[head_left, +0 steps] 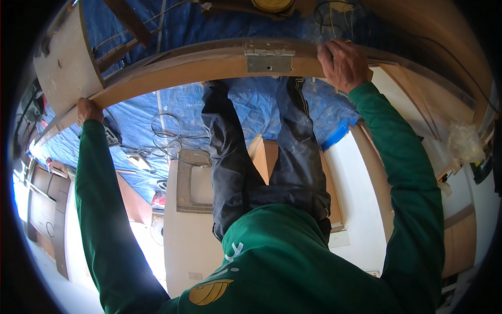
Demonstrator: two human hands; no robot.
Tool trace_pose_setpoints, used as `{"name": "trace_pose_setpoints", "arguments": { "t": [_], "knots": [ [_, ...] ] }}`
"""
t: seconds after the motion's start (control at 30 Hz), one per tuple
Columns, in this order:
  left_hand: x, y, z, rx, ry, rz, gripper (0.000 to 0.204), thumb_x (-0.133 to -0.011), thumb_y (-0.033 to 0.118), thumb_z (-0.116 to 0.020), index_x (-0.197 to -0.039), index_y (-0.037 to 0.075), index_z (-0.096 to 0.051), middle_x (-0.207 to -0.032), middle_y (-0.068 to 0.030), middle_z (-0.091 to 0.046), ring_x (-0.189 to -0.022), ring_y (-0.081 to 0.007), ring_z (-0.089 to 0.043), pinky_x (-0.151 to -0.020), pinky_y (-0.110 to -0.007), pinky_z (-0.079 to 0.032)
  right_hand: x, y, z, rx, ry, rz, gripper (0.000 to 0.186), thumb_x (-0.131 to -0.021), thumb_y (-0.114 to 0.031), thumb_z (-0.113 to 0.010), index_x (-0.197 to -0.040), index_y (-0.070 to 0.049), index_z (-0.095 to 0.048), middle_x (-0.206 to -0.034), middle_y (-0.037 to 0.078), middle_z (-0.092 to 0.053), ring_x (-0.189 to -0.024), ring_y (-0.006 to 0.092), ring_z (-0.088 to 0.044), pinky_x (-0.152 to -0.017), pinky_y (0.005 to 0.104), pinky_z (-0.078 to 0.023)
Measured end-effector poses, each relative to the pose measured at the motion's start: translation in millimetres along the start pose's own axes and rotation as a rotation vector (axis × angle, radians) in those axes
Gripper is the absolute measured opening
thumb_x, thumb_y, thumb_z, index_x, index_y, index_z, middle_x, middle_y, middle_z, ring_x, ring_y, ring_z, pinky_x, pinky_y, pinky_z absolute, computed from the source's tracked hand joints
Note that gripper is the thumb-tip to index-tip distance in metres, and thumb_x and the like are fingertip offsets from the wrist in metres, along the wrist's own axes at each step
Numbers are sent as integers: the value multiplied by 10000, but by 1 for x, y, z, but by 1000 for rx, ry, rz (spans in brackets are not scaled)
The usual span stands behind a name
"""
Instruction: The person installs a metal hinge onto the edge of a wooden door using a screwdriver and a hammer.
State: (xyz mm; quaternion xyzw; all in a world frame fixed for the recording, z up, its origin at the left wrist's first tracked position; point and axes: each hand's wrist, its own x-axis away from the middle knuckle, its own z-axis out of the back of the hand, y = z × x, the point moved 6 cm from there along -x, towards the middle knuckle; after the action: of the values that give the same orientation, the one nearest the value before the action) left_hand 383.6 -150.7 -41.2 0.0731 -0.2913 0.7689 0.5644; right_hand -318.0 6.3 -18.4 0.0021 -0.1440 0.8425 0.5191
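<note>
A long light-brown wooden board, probably a door edge, spans the view in front of me, with a silver hinge fixed to it near the middle. My right hand grips the board just right of the hinge, fingers curled over its top edge. At the left, my left hand is closed on the same board, beside a pale flat panel. My feet are mostly hidden behind the board.
A creased blue tarp covers the floor, with coiled cables on it. A grey-framed piece lies between my legs and left arm. Plywood pieces and a clear plastic bag are at the right.
</note>
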Motion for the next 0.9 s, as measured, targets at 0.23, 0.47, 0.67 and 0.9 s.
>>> {"name": "trace_pose_setpoints", "arguments": {
  "t": [0.23,0.47,0.67,0.9],
  "knots": [
    [-7,-13,-10,-23,-3,32,332,-845,110,-863,-1144,4,-765,-1209,-273,-774,-1165,-454,-738,-938,-526,-592,-1,1,8,-230,-224,-4,594,-974,-538,-695,-1181,17,-733,-1145,163,-718,-1009,342,-727,-869,464,-614],
    [-20,-16,-29,-57,5,94,342,-863,150,-844,-1166,28,-742,-1220,-260,-765,-1184,-452,-727,-967,-540,-581,3,2,9,-303,-240,21,610,-963,-513,-668,-1207,45,-712,-1209,212,-683,-1050,420,-690,-955,516,-572],
    [0,-9,-8,14,-39,145,308,-1053,215,-586,-1243,57,-770,-1273,-233,-772,-1215,-424,-733,-1024,-554,-530,-2,1,5,-298,-199,-78,559,-983,-515,-650,-1099,26,-730,-1127,203,-691,-993,410,-682,-904,517,-562],
    [-6,-17,-13,-9,-29,157,272,-1010,97,-641,-1250,59,-762,-1268,-218,-776,-1232,-438,-721,-1063,-583,-510,-12,-9,8,-244,-180,-76,374,-1050,-363,-637,-1073,2,-716,-995,175,-670,-909,418,-658,-812,503,-532]
  ]
}}
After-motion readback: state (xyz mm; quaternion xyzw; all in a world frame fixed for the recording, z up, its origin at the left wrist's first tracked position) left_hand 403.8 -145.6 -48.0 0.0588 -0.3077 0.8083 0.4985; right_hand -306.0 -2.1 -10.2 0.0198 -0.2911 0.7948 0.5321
